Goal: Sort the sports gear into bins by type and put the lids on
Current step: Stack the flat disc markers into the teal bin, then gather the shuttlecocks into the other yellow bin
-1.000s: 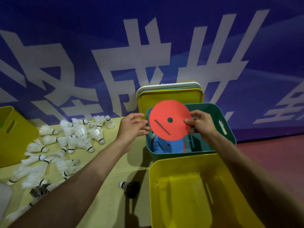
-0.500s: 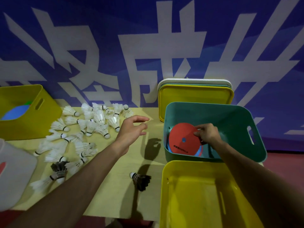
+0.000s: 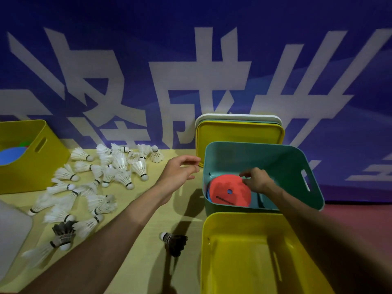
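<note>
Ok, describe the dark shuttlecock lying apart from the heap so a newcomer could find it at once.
Find the yellow bin nearest the camera, on the right. Just left of it one shuttlecock lies on its side on the table. Its feathers are black and it lies alone; the white ones and the other dark one are heaped further left.

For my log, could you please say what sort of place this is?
Probably a sports hall, perhaps for badminton: shuttlecocks lie scattered on the table, a large blue banner with white characters hangs behind it, and red flooring shows at right.
</note>
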A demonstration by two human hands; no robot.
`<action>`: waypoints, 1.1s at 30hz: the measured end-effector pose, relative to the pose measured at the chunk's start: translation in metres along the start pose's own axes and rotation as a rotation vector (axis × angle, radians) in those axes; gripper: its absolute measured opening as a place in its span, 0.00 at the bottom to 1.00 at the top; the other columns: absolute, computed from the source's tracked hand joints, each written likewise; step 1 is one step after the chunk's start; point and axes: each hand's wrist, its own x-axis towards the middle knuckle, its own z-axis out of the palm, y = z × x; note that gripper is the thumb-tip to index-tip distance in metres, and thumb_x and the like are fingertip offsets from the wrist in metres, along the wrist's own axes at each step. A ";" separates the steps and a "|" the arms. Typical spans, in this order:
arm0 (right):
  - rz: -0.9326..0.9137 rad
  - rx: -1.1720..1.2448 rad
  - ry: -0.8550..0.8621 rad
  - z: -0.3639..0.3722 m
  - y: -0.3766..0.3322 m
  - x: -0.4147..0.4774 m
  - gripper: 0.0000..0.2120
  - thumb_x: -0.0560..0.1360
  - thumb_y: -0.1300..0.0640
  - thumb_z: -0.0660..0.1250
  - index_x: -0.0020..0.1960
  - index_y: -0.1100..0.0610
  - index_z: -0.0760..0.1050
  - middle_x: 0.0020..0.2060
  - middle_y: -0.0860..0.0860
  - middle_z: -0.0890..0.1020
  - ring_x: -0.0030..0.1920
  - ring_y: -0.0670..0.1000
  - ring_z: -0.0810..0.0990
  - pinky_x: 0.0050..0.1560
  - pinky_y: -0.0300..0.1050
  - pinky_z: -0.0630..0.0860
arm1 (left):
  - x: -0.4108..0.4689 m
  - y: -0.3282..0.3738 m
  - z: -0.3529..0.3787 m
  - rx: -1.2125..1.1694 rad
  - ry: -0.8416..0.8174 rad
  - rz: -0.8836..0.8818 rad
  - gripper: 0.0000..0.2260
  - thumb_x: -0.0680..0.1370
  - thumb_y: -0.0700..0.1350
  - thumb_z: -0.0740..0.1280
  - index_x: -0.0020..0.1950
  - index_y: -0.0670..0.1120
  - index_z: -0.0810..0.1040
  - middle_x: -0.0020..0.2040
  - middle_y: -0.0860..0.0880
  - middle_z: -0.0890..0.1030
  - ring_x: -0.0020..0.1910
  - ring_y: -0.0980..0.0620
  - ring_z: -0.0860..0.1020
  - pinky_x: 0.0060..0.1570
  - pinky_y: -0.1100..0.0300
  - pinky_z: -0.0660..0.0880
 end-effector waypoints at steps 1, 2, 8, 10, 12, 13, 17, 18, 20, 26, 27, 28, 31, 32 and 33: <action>-0.021 0.018 0.030 -0.004 -0.005 -0.003 0.15 0.76 0.60 0.64 0.62 0.58 0.78 0.60 0.56 0.81 0.61 0.55 0.78 0.64 0.44 0.72 | -0.001 0.004 0.002 -0.001 -0.012 0.017 0.11 0.75 0.37 0.69 0.55 0.49 0.81 0.54 0.49 0.81 0.54 0.55 0.80 0.51 0.59 0.79; -0.045 0.053 0.065 -0.009 -0.011 -0.007 0.14 0.76 0.61 0.64 0.61 0.58 0.79 0.58 0.56 0.81 0.59 0.56 0.79 0.63 0.47 0.74 | -0.001 0.008 0.004 -0.003 -0.020 0.033 0.11 0.75 0.37 0.69 0.56 0.48 0.81 0.53 0.49 0.82 0.54 0.55 0.80 0.51 0.59 0.79; -0.196 0.299 0.258 -0.036 -0.061 -0.028 0.12 0.77 0.64 0.62 0.58 0.58 0.79 0.48 0.55 0.84 0.42 0.55 0.84 0.40 0.46 0.82 | -0.003 0.023 0.009 -0.024 -0.085 0.086 0.11 0.76 0.38 0.68 0.56 0.49 0.80 0.53 0.49 0.82 0.53 0.55 0.80 0.54 0.59 0.77; -0.237 0.345 0.304 -0.041 -0.079 -0.035 0.12 0.77 0.63 0.62 0.58 0.57 0.78 0.45 0.52 0.82 0.40 0.55 0.84 0.31 0.38 0.79 | -0.004 0.025 0.006 -0.032 -0.097 0.089 0.11 0.76 0.38 0.68 0.56 0.48 0.80 0.53 0.49 0.83 0.54 0.54 0.81 0.55 0.59 0.76; -0.273 0.378 0.329 -0.042 -0.096 -0.041 0.12 0.77 0.63 0.63 0.58 0.57 0.78 0.44 0.51 0.81 0.39 0.54 0.83 0.28 0.36 0.78 | -0.005 0.024 -0.001 -0.041 -0.078 0.089 0.11 0.76 0.37 0.67 0.57 0.47 0.80 0.53 0.48 0.83 0.53 0.54 0.81 0.53 0.60 0.76; -0.284 0.393 0.329 -0.040 -0.104 -0.042 0.12 0.77 0.63 0.63 0.58 0.57 0.78 0.45 0.52 0.81 0.39 0.54 0.82 0.28 0.36 0.78 | -0.006 0.022 -0.006 -0.051 -0.061 0.084 0.11 0.76 0.37 0.67 0.56 0.47 0.80 0.52 0.48 0.83 0.53 0.53 0.81 0.52 0.61 0.76; -0.315 0.394 0.312 -0.023 -0.136 -0.042 0.11 0.75 0.63 0.64 0.56 0.56 0.78 0.43 0.52 0.82 0.40 0.54 0.83 0.35 0.45 0.81 | -0.011 0.008 -0.041 -0.075 0.003 0.053 0.10 0.74 0.36 0.68 0.51 0.50 0.80 0.50 0.48 0.83 0.54 0.53 0.80 0.51 0.62 0.74; -0.322 0.379 0.309 -0.017 -0.144 -0.042 0.11 0.75 0.62 0.64 0.55 0.55 0.79 0.43 0.52 0.83 0.41 0.55 0.83 0.39 0.49 0.81 | -0.013 0.003 -0.052 -0.078 0.017 0.040 0.10 0.74 0.36 0.69 0.51 0.50 0.80 0.50 0.48 0.83 0.55 0.53 0.79 0.52 0.61 0.74; -0.312 0.370 0.280 -0.002 -0.163 -0.043 0.11 0.75 0.62 0.64 0.56 0.56 0.78 0.43 0.52 0.82 0.43 0.56 0.83 0.42 0.53 0.82 | -0.015 -0.009 -0.076 -0.076 0.043 0.012 0.10 0.74 0.36 0.69 0.50 0.50 0.80 0.51 0.48 0.83 0.55 0.53 0.79 0.52 0.61 0.74; -0.271 0.219 0.133 0.066 -0.213 -0.044 0.13 0.76 0.60 0.63 0.60 0.58 0.77 0.51 0.54 0.82 0.48 0.56 0.82 0.50 0.50 0.80 | -0.020 -0.053 -0.150 -0.076 0.117 -0.070 0.10 0.75 0.37 0.69 0.49 0.51 0.81 0.51 0.50 0.83 0.56 0.53 0.79 0.57 0.56 0.74; -0.254 0.165 0.086 0.079 -0.214 -0.043 0.14 0.76 0.59 0.63 0.61 0.58 0.76 0.53 0.54 0.82 0.50 0.54 0.81 0.50 0.46 0.78 | -0.022 -0.061 -0.159 -0.072 0.124 -0.080 0.09 0.75 0.37 0.68 0.49 0.50 0.81 0.51 0.50 0.83 0.55 0.53 0.79 0.57 0.57 0.74; -0.228 0.109 0.033 0.096 -0.219 -0.043 0.14 0.77 0.58 0.64 0.62 0.58 0.75 0.54 0.54 0.81 0.51 0.53 0.80 0.49 0.43 0.75 | -0.024 -0.071 -0.172 -0.069 0.129 -0.095 0.09 0.75 0.37 0.68 0.50 0.50 0.81 0.52 0.50 0.83 0.55 0.54 0.79 0.56 0.59 0.74; -0.131 -0.060 -0.130 0.146 -0.222 -0.044 0.17 0.77 0.54 0.64 0.64 0.58 0.73 0.57 0.54 0.80 0.56 0.53 0.77 0.53 0.44 0.72 | -0.031 -0.105 -0.206 -0.044 0.136 -0.149 0.09 0.76 0.38 0.67 0.50 0.51 0.81 0.53 0.50 0.82 0.55 0.54 0.78 0.52 0.63 0.72; -0.089 -0.090 -0.174 0.162 -0.218 -0.045 0.18 0.77 0.53 0.64 0.64 0.58 0.72 0.58 0.55 0.79 0.57 0.54 0.76 0.54 0.46 0.73 | -0.034 -0.118 -0.215 -0.025 0.136 -0.177 0.08 0.77 0.39 0.66 0.50 0.51 0.81 0.53 0.51 0.81 0.55 0.55 0.77 0.49 0.64 0.72; -0.048 -0.112 -0.195 0.177 -0.213 -0.046 0.18 0.76 0.52 0.65 0.64 0.58 0.72 0.59 0.56 0.78 0.58 0.55 0.76 0.55 0.47 0.73 | -0.037 -0.131 -0.221 -0.006 0.136 -0.207 0.08 0.77 0.39 0.66 0.52 0.51 0.80 0.53 0.51 0.81 0.54 0.55 0.77 0.47 0.65 0.71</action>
